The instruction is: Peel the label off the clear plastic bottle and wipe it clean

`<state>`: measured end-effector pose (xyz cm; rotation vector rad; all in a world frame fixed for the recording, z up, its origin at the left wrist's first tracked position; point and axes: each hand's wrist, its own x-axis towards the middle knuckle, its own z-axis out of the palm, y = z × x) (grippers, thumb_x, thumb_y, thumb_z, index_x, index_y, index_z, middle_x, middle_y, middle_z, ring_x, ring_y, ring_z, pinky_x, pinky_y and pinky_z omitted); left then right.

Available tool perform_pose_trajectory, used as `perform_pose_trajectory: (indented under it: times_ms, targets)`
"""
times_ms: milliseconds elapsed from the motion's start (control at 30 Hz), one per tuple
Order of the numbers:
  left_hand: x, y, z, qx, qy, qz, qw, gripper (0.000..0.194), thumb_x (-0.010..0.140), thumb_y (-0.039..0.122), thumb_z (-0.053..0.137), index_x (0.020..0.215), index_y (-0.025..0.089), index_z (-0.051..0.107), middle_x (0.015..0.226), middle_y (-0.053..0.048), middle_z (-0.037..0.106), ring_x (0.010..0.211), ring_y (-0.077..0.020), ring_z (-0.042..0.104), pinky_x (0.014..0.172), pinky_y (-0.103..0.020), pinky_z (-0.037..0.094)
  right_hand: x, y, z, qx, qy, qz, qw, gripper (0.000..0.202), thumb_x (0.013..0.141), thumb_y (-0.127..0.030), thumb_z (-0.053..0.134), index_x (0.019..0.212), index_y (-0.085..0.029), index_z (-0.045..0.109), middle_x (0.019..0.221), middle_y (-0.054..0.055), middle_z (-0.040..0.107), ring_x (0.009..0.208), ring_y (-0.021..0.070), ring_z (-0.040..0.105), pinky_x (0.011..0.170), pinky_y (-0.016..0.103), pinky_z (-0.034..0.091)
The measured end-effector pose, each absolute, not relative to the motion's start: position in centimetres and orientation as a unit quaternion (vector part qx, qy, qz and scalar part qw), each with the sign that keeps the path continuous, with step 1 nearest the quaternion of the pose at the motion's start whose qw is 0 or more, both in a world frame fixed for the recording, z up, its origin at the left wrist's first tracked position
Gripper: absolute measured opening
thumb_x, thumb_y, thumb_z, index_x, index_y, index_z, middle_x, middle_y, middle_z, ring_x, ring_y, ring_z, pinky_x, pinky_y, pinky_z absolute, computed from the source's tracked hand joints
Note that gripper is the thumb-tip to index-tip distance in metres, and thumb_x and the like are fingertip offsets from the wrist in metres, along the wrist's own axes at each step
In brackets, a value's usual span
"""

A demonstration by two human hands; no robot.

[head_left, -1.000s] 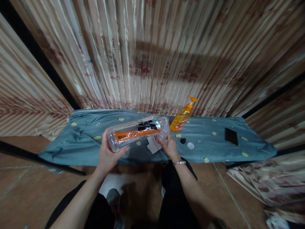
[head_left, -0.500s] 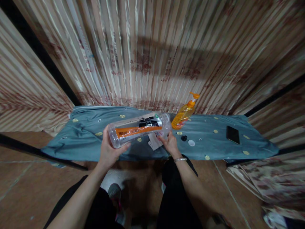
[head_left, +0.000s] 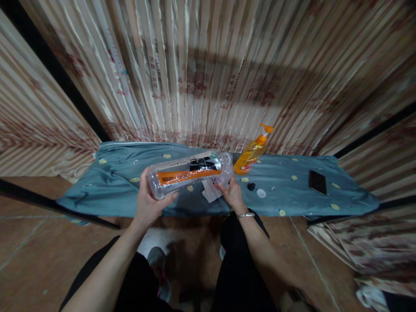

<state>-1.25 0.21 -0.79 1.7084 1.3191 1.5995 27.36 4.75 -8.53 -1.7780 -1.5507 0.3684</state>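
A large clear plastic bottle [head_left: 185,173] with an orange, silver and black label lies nearly level above the cloth, its neck end to the right. My left hand [head_left: 150,200] is wrapped round its base from below. At the neck end, my right hand [head_left: 232,194] grips the clear plastic with fingers and thumb; the exact edge of the neck is hard to make out there. Under the bottle, beside my right fingers, lies a pale crumpled piece of tissue or cloth [head_left: 212,193]. A black cap [head_left: 251,186] and a white round lid [head_left: 261,193] lie right of that hand.
A yellow pump bottle [head_left: 250,158] with an orange pump stands behind my right hand. A dark phone [head_left: 317,182] lies farther right on the teal patterned cloth [head_left: 292,201]. Black frame bars [head_left: 71,95] slant at both sides, and a striped curtain [head_left: 208,78] hangs behind.
Both hands keep their hold on the bottle, which has hardly moved. The whole view has shifted very slightly.
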Motion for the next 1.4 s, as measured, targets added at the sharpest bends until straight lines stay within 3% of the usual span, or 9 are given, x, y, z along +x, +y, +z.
perform_pose_trajectory:
  times_ms: [933, 1400]
  targets:
    - [-0.96, 0.47, -0.56, 0.605, 0.466, 0.595, 0.249, 0.092, 0.057, 0.042, 0.086, 0.134, 0.018, 0.041, 0.13, -0.013, 0.053, 0.123, -0.032, 0.054, 0.107, -0.049, 0.043, 27.34, 4.49, -8.09, -0.687, -0.603, 0.154, 0.374, 0.053, 0.074, -0.043, 0.068, 0.115, -0.013, 0.052, 0.099, 0.012, 0.07, 0.09, 0.0267, 0.068, 0.081, 0.037, 0.051]
    - [-1.13, 0.35, -0.62, 0.623, 0.473, 0.58, 0.226, 0.09, 0.062, 0.044, 0.084, 0.136, 0.019, 0.038, 0.13, -0.014, 0.055, 0.118, -0.0308, 0.059, 0.102, -0.048, 0.048, 27.14, 4.48, -7.78, -0.695, -0.601, 0.153, 0.365, 0.056, 0.074, -0.048, 0.066, 0.115, -0.012, 0.052, 0.098, 0.014, 0.07, 0.09, 0.0284, 0.067, 0.079, 0.039, 0.052]
